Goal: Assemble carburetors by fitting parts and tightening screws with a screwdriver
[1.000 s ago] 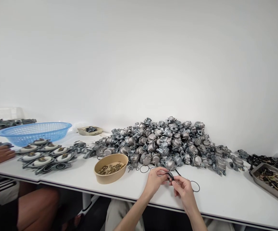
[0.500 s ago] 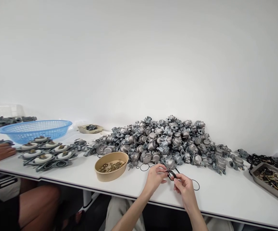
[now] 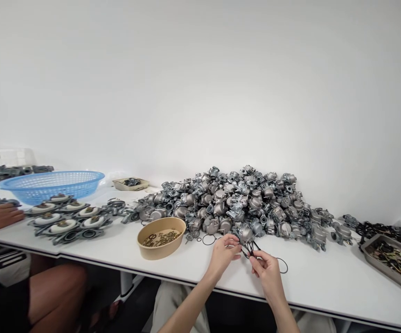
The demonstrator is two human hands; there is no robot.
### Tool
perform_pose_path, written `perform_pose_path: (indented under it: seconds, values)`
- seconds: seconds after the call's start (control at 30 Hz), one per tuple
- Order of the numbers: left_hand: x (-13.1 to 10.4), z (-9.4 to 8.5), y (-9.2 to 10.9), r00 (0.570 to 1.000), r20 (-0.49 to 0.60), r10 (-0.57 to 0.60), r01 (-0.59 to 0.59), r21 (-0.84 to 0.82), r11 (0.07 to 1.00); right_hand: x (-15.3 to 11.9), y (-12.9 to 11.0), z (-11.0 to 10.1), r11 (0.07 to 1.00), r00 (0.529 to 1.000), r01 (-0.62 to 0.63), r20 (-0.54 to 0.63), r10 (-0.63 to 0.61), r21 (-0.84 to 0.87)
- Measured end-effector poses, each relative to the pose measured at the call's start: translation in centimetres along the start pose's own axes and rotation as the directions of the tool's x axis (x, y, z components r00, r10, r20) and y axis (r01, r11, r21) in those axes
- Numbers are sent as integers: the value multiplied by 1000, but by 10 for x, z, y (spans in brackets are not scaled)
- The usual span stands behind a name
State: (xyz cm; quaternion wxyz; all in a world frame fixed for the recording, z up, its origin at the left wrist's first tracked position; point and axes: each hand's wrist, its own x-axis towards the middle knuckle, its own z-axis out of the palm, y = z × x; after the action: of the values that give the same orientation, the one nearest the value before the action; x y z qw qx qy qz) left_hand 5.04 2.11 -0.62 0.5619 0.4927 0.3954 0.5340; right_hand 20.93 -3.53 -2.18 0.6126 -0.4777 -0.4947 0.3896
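Several thin black rubber rings (image 3: 250, 249) are bunched between my hands, just above the white table. My right hand (image 3: 264, 269) pinches the bunch between thumb and fingers. From the other side, my left hand (image 3: 224, 253) closes its fingertips on the edge of the same rings. One loose black ring (image 3: 283, 265) lies on the table beside my right hand. Another ring (image 3: 209, 240) lies flat to the left of my left hand. Just behind my hands rises a large heap of grey metal carburetors (image 3: 235, 203).
An oval tan bowl (image 3: 144, 249) of small brass parts stands to the left. Further left are carburetors with white rings (image 3: 63, 225), a blue basket (image 3: 51, 187) and a co-worker's hand (image 3: 3, 217). A metal tray (image 3: 391, 276) of mixed parts sits at the right.
The black rings have spread from a compact loop into a looser, fanned bunch between my hands. Both hands stay at nearly the same place.
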Motion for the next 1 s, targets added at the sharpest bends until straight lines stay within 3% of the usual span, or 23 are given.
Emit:
perform_pose_path:
  seconds: [0.2,1.0]
  values:
    - [0,-1,1,999,-2,42,-42,-21,999,0,-1,2,999,999,-17,-51,19,41]
    - [-1,1,0,994,105,23,-27,33,999,-3,-10,5,993,998,-7,-59,14,121]
